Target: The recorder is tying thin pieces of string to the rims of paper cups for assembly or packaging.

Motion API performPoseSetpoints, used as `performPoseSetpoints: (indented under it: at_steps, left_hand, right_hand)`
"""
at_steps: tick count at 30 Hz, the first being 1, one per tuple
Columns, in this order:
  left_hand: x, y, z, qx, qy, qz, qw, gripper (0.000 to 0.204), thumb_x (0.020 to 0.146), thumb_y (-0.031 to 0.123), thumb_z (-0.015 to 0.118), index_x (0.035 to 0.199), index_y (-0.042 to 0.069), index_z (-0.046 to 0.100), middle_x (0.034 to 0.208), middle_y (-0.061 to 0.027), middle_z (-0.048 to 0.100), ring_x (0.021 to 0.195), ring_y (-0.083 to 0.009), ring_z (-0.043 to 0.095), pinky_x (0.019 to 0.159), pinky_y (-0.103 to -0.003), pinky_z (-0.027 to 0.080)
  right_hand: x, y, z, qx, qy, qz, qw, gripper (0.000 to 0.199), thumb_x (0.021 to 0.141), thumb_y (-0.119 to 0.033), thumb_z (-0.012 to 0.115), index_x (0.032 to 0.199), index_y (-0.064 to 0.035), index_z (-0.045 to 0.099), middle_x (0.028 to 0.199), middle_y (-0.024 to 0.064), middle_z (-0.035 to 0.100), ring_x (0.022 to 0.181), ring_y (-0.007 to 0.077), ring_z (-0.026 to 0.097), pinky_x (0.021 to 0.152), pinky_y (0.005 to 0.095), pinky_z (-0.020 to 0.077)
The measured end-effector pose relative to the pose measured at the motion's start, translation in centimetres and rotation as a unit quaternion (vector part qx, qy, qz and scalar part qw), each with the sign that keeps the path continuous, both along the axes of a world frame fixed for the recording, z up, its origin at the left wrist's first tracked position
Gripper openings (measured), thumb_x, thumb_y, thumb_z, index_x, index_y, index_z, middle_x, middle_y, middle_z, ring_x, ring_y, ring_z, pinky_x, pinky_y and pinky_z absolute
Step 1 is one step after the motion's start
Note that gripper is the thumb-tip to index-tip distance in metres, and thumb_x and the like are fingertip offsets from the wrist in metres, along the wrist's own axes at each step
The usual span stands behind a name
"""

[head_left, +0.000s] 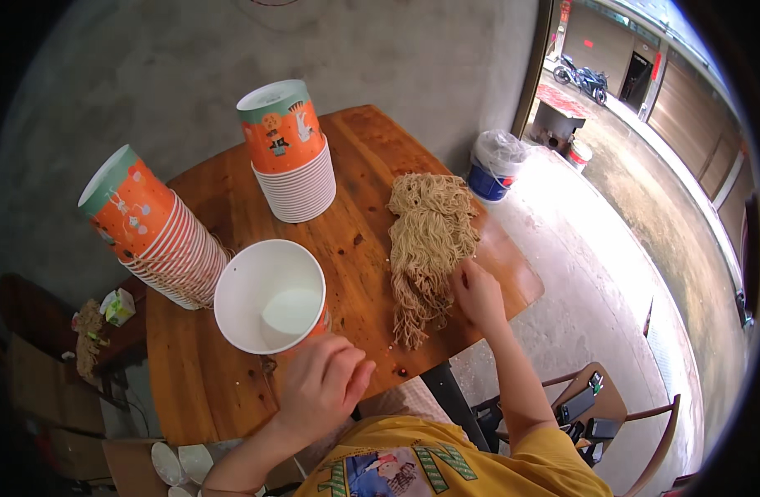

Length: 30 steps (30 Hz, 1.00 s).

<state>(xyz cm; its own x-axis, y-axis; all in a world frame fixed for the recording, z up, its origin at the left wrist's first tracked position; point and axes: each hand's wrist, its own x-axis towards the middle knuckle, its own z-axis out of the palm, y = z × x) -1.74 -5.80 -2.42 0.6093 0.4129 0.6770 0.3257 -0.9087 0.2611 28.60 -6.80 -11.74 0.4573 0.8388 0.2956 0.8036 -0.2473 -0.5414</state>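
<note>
A bundle of thin tan strings (430, 236) lies in a wavy heap on the right part of the wooden table. My right hand (479, 298) is at its right edge, fingers pinched together against the strands. Just in front of a large white-lined paper bucket (268, 294), my left hand (326, 383) hovers with fingers curled in; whether anything is between them is hidden. The bucket stands upright, open mouth toward me, with only a white inside showing. Behind it are two upside-down stacks of orange and green paper buckets, one leaning left (152, 224) with tan strings around it, one upright (289, 149).
The wooden table (355, 174) meets a grey wall. A blue and white pail (492, 166) stands on the floor past its right edge. A wooden chair (599, 406) holding dark items is at lower right. Several white bowl-like things (169, 464) lie at lower left.
</note>
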Motion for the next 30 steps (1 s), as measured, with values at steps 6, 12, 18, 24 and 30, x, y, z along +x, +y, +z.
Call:
performPoseSetpoints:
  at_steps: [6, 12, 18, 24, 30]
  left_hand:
    - [1.2, -0.5, -2.2, -0.137, -0.018, -0.041, 0.99, 0.022, 0.082, 0.006, 0.07, 0.098, 0.004, 0.055, 0.091, -0.0104, 0.057, 0.079, -0.0283, 0.059, 0.066, -0.036, 0.049]
    - [2.2, 0.6, -3.9, -0.396, -0.099, -0.039, 0.912, 0.016, 0.093, 0.012, 0.06, 0.104, 0.001, 0.055, 0.096, -0.0096, 0.058, 0.083, -0.0167, 0.06, 0.068, -0.028, 0.049]
    - [4.6, 1.3, -5.3, -0.516, -0.21, -0.061, 0.828, 0.02, 0.097, 0.017, 0.057, 0.109, 0.001, 0.055, 0.098, -0.006, 0.06, 0.082, -0.0111, 0.06, 0.069, -0.024, 0.049]
    - [4.3, 1.7, -4.9, -0.631, -0.131, -0.074, 0.761, 0.021, 0.098, 0.02, 0.055, 0.104, 0.001, 0.06, 0.081, -0.0021, 0.063, 0.071, -0.0102, 0.056, 0.063, -0.024, 0.046]
    - [0.8, -0.1, -4.7, -0.562, 0.005, 0.013, 0.827, 0.022, 0.1, 0.02, 0.051, 0.095, 0.003, 0.063, 0.068, -0.0013, 0.06, 0.059, -0.0063, 0.053, 0.053, -0.022, 0.043]
  right_hand:
    - [-4.1, -0.4, 2.2, 0.076, 0.273, 0.127, 0.951, 0.022, 0.093, -0.026, 0.058, 0.086, -0.0054, 0.055, 0.065, 0.0071, 0.056, 0.06, 0.0185, 0.057, 0.055, 0.0335, 0.0438]
    - [-6.9, -0.5, 5.3, 0.01, 0.594, 0.191, 0.781, 0.022, 0.096, -0.027, 0.058, 0.082, -0.0104, 0.058, 0.061, -0.0059, 0.047, 0.051, 0.0037, 0.039, 0.046, 0.0201, 0.0283]
    - [-7.9, -0.3, 5.3, -0.034, 0.643, 0.182, 0.743, 0.023, 0.096, -0.028, 0.059, 0.081, -0.0112, 0.058, 0.06, -0.0066, 0.047, 0.048, 0.0031, 0.037, 0.045, 0.0193, 0.0263]
    - [-9.0, -0.7, 6.2, -0.051, 0.584, 0.185, 0.789, 0.02, 0.096, -0.023, 0.06, 0.083, -0.0074, 0.062, 0.063, -0.0058, 0.051, 0.052, 0.0028, 0.045, 0.045, 0.0198, 0.0319]
    - [-10.0, -2.0, 4.5, 0.107, -0.037, 0.229, 0.967, 0.014, 0.083, -0.014, 0.068, 0.086, -0.0049, 0.059, 0.077, 0.0039, 0.058, 0.072, 0.0237, 0.057, 0.063, 0.0339, 0.0472]
